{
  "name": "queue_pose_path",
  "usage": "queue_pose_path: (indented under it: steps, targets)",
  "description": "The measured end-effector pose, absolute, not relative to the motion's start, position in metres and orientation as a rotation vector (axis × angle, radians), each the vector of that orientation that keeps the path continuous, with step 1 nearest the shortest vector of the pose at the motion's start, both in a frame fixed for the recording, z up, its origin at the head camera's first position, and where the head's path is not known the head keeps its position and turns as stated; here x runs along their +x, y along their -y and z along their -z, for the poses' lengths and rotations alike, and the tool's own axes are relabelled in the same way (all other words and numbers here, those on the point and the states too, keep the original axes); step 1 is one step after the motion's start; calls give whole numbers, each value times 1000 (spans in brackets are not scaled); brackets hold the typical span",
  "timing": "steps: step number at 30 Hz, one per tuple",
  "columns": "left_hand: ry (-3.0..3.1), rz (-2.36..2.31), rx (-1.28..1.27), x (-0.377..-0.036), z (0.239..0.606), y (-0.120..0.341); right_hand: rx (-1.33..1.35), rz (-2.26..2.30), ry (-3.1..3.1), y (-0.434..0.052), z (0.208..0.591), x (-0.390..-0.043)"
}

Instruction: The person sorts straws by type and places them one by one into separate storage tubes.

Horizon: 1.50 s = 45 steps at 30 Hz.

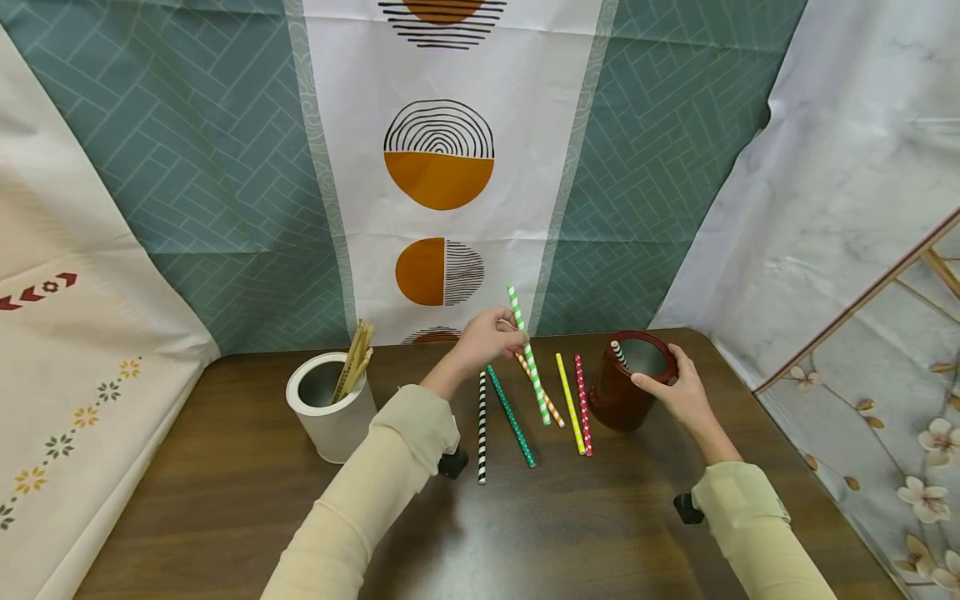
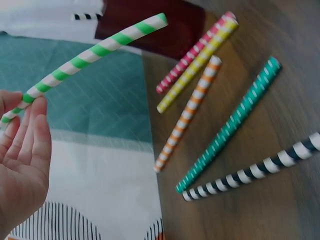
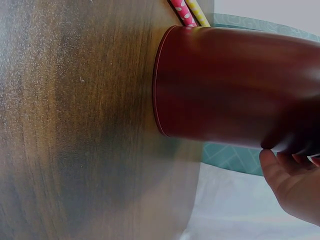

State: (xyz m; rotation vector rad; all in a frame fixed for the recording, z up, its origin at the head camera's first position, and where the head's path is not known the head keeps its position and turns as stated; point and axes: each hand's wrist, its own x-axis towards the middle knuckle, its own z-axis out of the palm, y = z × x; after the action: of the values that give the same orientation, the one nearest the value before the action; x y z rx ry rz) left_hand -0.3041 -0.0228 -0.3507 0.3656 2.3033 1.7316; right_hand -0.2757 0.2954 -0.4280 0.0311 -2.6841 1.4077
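1. Green-and-white spiral-striped straw (image 1: 537, 387): slim, straight tube, qty 1, pinched between thumb and fingertips of the left hand (image 1: 487, 340). Held raised and slanted over the row on the table (image 1: 540, 533).
2. Dark red cup (image 1: 618, 400): smooth, slightly glossy cylinder with thick rim and grey interior, qty 1, upright. Right hand (image 1: 686, 396) grips its right side near the rim. Hands well apart.
3. Inside it: black-and-white striped straw (image 1: 618, 353), qty 1 visible, leaning on the rim.
4. Lying on table, qty 5, all different, left to right: black-banded straw (image 1: 482, 429), teal dotted straw (image 1: 512, 417), orange-striped straw (image 1: 553, 412), yellow patterned straw (image 1: 571, 404), pink spotted straw (image 1: 582, 406). Last two side by side, just beside the red cup.
5. White cup (image 1: 333, 433): matte, cylindrical, qty 1, left end. Holds a bunch of tan, wood-look sticks (image 1: 352, 367); overlapped, can't count.
6. Table: brown wood grain, light sheen. Creased teal cloth (image 1: 225, 167) behind, brick-line print, white centre panel (image 1: 517, 167).
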Motion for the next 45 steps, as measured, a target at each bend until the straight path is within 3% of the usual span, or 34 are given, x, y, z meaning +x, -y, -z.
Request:
queue_pose_path:
  steps: [8,14,28,45]
  targets:
    - [-2285,-1963,354,-311,347,-4,24,-1416,2684,-296,427,-275]
    - [-2261,-2104,312,-298,335,-23,23,-1415,2677,-296,428,-275]
    - [-2195,-2490,70,-300,358,-58,8,-1398,2692,-296,429,-276]
    - [-2391,-2373,-67,-293,375,-86,12,-1402,2670,-295,432,-277]
